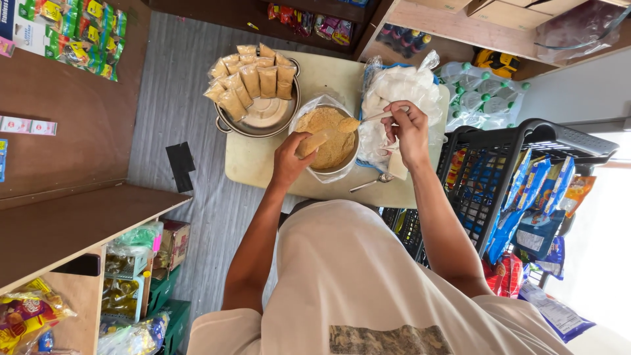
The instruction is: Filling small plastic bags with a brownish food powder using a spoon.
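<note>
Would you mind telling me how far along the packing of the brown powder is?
Done: about a dozen filled packets lie on the metal pan. In hand: the left hand holds a small bag while the right hand spoons powder in. Left: the lined bowl looks nearly full.

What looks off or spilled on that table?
No spill shows. A spare spoon lies loose near the table edge; packets are stacked over the pan rim. The hands work over the bowl.

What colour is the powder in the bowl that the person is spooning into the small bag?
Golden brown powder, like fine sand; the head view shows it best.
</note>
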